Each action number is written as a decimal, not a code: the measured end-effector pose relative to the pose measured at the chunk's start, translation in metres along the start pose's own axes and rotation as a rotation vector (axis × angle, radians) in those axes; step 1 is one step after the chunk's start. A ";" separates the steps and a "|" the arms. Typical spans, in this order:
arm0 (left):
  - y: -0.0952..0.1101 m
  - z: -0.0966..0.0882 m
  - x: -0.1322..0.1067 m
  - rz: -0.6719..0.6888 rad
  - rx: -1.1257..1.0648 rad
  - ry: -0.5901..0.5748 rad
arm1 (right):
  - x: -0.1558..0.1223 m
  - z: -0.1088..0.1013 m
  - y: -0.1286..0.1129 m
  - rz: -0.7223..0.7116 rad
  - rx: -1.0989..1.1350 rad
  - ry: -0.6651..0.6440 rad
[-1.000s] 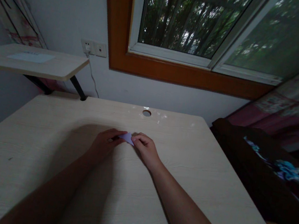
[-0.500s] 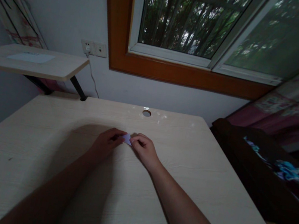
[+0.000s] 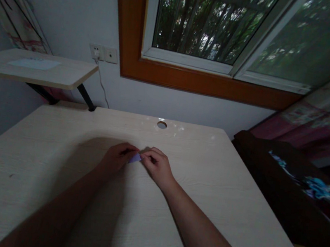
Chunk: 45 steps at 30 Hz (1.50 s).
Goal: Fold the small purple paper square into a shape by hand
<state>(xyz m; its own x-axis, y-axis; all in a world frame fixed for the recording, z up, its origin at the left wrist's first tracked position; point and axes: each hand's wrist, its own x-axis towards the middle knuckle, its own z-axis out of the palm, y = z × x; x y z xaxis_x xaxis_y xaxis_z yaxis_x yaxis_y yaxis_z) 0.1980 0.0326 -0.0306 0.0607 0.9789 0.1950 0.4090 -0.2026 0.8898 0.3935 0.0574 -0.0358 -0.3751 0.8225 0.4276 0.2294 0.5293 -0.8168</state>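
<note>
A small piece of purple paper [image 3: 135, 158], folded to a pointed shape, is pinched between my two hands just above the pale wooden desk [image 3: 206, 180]. My left hand [image 3: 118, 156] grips its left side between thumb and fingers. From the other side, my right hand [image 3: 158, 164] pinches its upper right corner with thumb and index finger. The fingertips of both hands nearly meet at the top of the paper, and they hide part of it.
A raised shelf [image 3: 75, 78] on black legs stands at the desk's back left, with a white sheet [image 3: 33, 62] on it. The desktop has a round cable hole [image 3: 161, 125] near its back edge. Dark furniture with blue cloth [image 3: 317, 188] borders the desk's right side.
The purple paper has turned between my fingers, so more of it now hangs below the fingertips toward me. My hands have come slightly closer together.
</note>
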 end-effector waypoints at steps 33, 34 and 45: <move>-0.012 0.005 0.001 -0.023 -0.217 0.103 | -0.001 -0.001 0.011 0.169 0.081 0.194; -0.012 0.005 0.001 -0.019 -0.217 0.104 | -0.001 -0.001 0.011 0.175 0.088 0.196; -0.009 0.001 0.002 0.104 -0.161 0.033 | -0.001 -0.002 0.009 0.186 0.142 0.169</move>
<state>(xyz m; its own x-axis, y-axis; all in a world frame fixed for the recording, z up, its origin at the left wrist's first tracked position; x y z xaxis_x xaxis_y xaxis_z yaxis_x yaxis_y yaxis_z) 0.1959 0.0364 -0.0384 0.0644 0.9515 0.3007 0.2511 -0.3071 0.9180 0.3978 0.0621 -0.0429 -0.1803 0.9321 0.3140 0.1481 0.3413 -0.9282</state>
